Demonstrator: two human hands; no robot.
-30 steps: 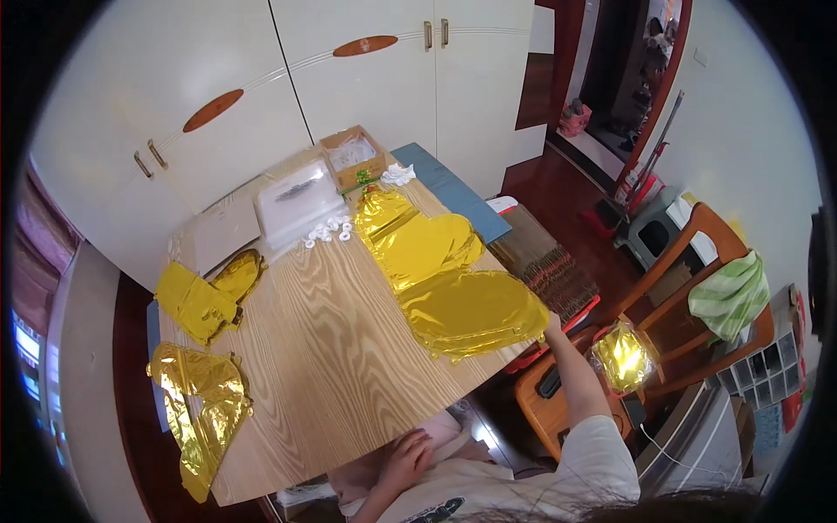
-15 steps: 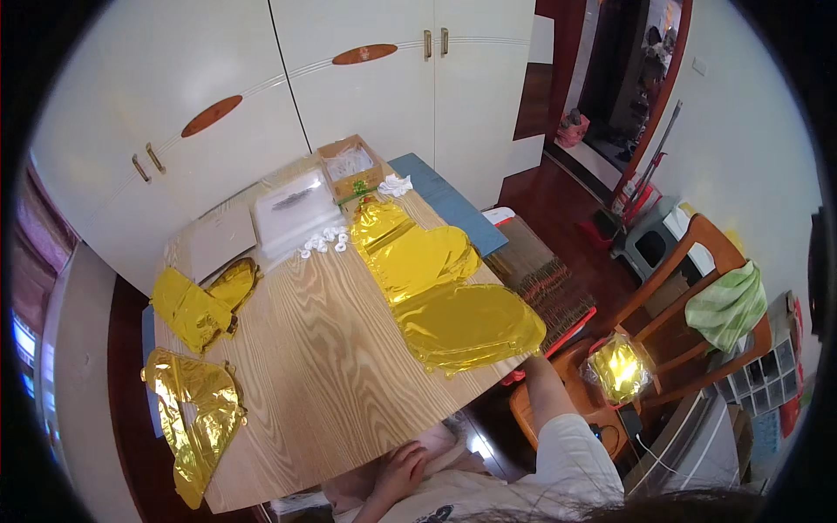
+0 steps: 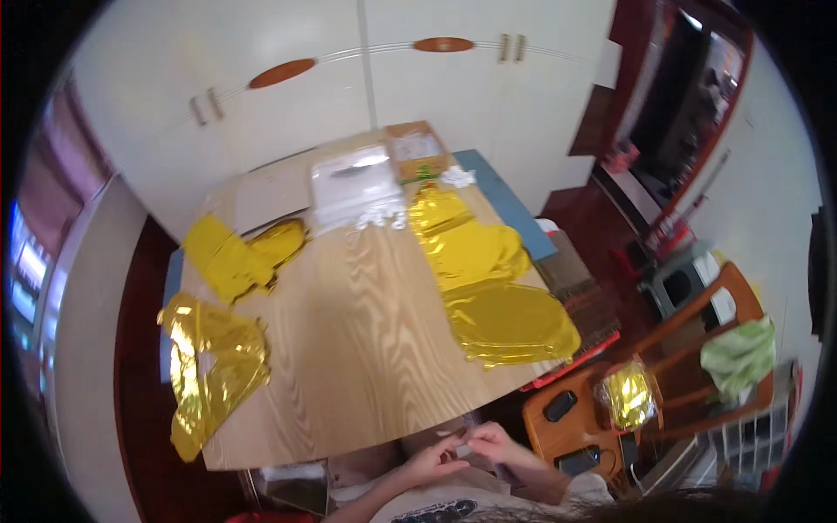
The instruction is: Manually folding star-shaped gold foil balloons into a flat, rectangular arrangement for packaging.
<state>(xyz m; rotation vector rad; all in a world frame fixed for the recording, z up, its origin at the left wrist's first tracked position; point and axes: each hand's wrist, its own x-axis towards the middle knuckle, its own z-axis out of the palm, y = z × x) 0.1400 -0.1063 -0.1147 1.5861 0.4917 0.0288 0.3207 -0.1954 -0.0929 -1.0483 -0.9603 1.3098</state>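
Below the near edge of the wooden table [image 3: 353, 370], our hands meet around a small pale piece [image 3: 463, 449]. It lies to the right of our left hand [image 3: 438, 460] and left of our right hand [image 3: 493, 443], neither clearly nearer, its long axis too blurred to tell. Our right fingertips seem to pinch it; the left's grip we cannot tell. Half a second earlier, our right arm stretches away toward the table's right corner.
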